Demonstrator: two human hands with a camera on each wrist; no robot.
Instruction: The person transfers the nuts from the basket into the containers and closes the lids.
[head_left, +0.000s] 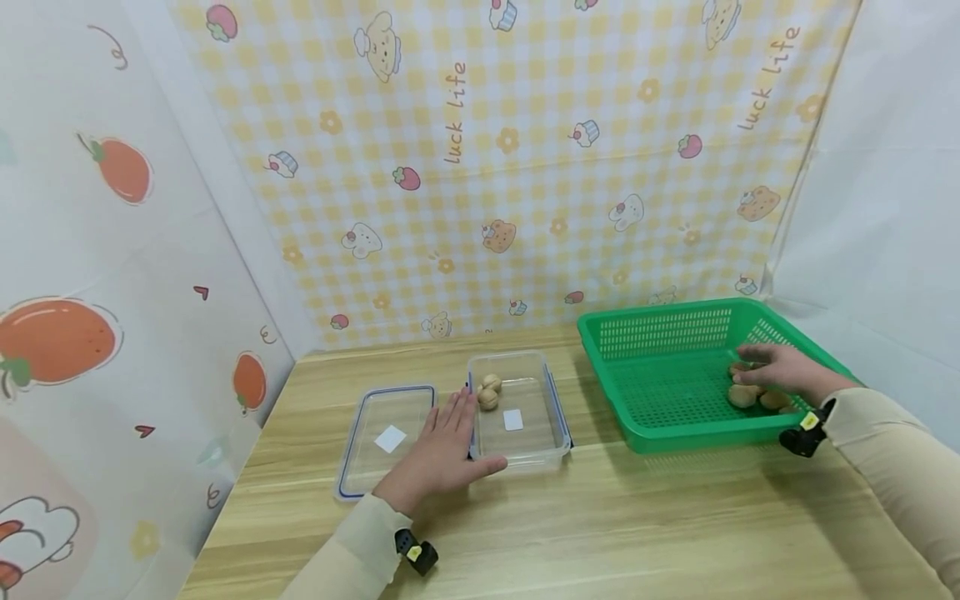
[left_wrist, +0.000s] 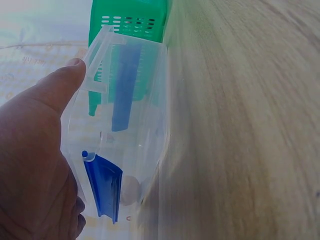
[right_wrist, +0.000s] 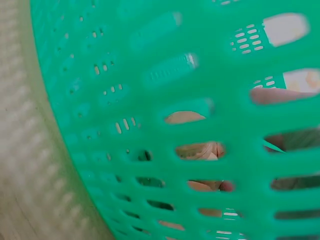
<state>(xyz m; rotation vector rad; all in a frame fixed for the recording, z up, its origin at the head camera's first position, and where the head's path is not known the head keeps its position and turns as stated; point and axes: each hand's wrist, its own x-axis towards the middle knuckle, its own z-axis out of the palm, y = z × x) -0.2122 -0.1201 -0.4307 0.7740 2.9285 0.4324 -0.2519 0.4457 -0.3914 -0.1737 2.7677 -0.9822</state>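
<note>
Currently, walnuts (head_left: 488, 400) lie in two places

On one wooden desk (head_left: 600, 533) stand one clear plastic box (head_left: 536, 425) at the middle and one green basket (head_left: 637, 433) at the right, with one clear, blue-edged lid (head_left: 375, 454) lying flat just left of the box. At least two walnuts sit together in the box, by its left wall toward the back; a third may be tucked among them. In the basket at least four show, grouped at the right end, and the hand there may cover others.

Of the two hands, the left hand (head_left: 447, 457) is spread with straight fingers along the box's left side, its thumb held well apart at the near end. The right hand (head_left: 783, 371) reaches over the basket's right side, thumb and forefinger at the walnuts; whether it grips one I cannot tell, since the basket's slotted wall covers much of the wrist view.

Two blue latches (left_wrist: 105, 187) show on the box, one along each long side. There are two white labels, one on the lid (head_left: 391, 438) and one in the box area (head_left: 513, 419). Each wrist carries one small black camera (head_left: 415, 552). Behind, one yellow-checked cloth (head_left: 540, 200) bears the words "luck life" twice.
</note>
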